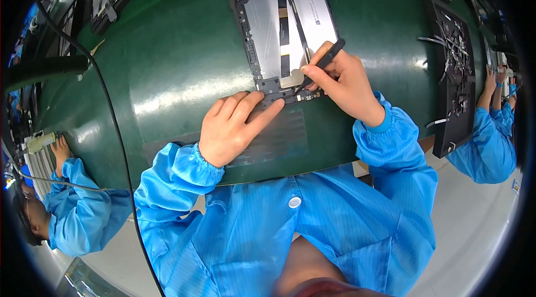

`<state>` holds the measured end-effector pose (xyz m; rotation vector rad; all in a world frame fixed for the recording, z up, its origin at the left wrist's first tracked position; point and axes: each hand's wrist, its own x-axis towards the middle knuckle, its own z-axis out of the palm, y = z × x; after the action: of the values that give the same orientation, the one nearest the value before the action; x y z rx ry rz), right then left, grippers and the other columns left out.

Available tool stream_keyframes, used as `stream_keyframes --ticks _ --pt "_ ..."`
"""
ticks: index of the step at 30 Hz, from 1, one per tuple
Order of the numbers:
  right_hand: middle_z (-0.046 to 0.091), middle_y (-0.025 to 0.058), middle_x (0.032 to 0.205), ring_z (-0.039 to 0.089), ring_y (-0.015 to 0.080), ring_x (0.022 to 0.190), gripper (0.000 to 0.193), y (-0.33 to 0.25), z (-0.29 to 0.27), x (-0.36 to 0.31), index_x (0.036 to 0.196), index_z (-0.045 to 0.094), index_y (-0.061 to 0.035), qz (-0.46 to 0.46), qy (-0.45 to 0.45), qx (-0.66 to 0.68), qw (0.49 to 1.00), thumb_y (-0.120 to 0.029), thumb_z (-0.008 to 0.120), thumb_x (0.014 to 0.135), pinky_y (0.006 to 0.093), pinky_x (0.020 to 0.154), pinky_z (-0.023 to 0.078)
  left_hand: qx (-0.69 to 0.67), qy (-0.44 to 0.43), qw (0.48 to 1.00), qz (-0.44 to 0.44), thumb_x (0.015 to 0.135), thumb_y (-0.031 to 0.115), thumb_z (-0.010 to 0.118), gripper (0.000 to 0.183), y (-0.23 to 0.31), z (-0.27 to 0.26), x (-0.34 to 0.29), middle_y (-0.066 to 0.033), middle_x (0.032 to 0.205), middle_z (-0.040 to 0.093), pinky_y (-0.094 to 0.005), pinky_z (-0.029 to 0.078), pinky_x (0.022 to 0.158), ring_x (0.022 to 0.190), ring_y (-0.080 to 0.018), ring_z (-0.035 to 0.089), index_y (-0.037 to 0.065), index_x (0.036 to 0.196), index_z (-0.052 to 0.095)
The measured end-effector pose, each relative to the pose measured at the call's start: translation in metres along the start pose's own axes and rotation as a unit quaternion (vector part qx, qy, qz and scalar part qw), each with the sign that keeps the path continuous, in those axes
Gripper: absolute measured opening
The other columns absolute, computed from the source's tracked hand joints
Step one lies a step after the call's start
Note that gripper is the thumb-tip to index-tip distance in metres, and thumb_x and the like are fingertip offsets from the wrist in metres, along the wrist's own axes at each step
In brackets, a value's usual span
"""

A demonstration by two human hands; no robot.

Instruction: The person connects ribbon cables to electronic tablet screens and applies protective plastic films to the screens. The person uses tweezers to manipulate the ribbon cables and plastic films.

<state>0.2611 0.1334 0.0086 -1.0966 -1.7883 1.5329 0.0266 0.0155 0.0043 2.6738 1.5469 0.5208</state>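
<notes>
Opened tablet (261, 31) flat on green table (178, 73), lower edge nearest both hands. Left hand (231, 129): loosely spread, grasping nothing, fingertips resting on lower edge, apparently to steady tablet. Right hand (353, 83): fingers closed around black tool (324, 63), pen-like, presumably for fine control; tip near lower edge, exact contact unclear.

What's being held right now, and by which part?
The right hand holds a black pointed tool around its middle; the left hand touches the opened tablet without gripping anything.
</notes>
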Motion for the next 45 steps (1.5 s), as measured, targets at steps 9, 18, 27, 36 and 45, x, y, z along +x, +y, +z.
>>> stream_keyframes --ticks 9,18,27,36,45 --pt "0.067 0.0098 0.067 0.070 0.0171 0.065 0.020 0.001 -0.001 -0.001 0.092 0.057 -0.0018 -0.012 -0.003 -0.019 1.000 -0.018 0.068 0.095 0.0275 0.053 0.047 -0.017 -0.014 1.000 -0.017 0.074 0.011 0.066 0.053 0.005 0.000 0.002 -0.0080 0.115 0.060 -0.0385 0.052 0.088 0.105 -0.0268 0.061 0.023 0.126 0.069" --pt "0.063 0.0046 0.067 0.064 0.0100 0.060 0.018 0.005 -0.003 -0.001 0.089 0.056 -0.0026 -0.021 0.018 0.019 0.999 -0.014 0.069 0.094 0.0242 0.051 0.045 -0.015 -0.010 0.999 -0.035 0.073 0.009 0.069 0.053 0.020 0.001 0.016 -0.0078 0.121 0.061 -0.0394 0.049 0.093 0.113 -0.0278 0.060 0.022 0.125 0.069" --pt "0.064 0.0047 0.081 0.066 0.0106 0.070 0.014 0.009 -0.014 0.002 0.097 0.057 -0.0035 0.008 0.006 0.135 0.991 -0.014 0.066 0.097 0.0225 0.053 0.050 -0.059 0.041 0.997 0.013 0.069 0.008 0.074 0.054 -0.006 0.011 0.007 -0.0072 0.121 0.065 -0.0380 0.053 0.085 0.108 -0.0272 0.063 0.015 0.123 0.068" --pt "0.073 0.0112 0.090 0.067 0.0119 0.072 0.028 0.026 -0.026 0.006 0.127 0.061 -0.0034 -0.124 0.182 0.135 0.966 -0.019 0.047 0.108 0.0226 0.060 0.052 -0.012 0.106 0.994 -0.020 0.082 0.019 0.076 0.038 -0.079 0.038 0.115 -0.0060 0.112 0.063 -0.0367 0.057 0.080 0.102 -0.0266 0.064 0.014 0.119 0.068" --pt "0.075 0.0126 0.106 0.067 0.0198 0.109 0.026 0.028 -0.018 0.024 0.127 0.059 -0.0026 -0.130 0.173 0.026 0.976 -0.017 0.048 0.107 0.0320 0.101 0.046 0.094 0.228 0.964 -0.101 0.094 0.027 0.063 0.027 -0.283 0.039 0.179 -0.0094 0.121 0.069 -0.0421 0.053 0.093 0.106 -0.0319 0.066 0.016 0.116 0.073"
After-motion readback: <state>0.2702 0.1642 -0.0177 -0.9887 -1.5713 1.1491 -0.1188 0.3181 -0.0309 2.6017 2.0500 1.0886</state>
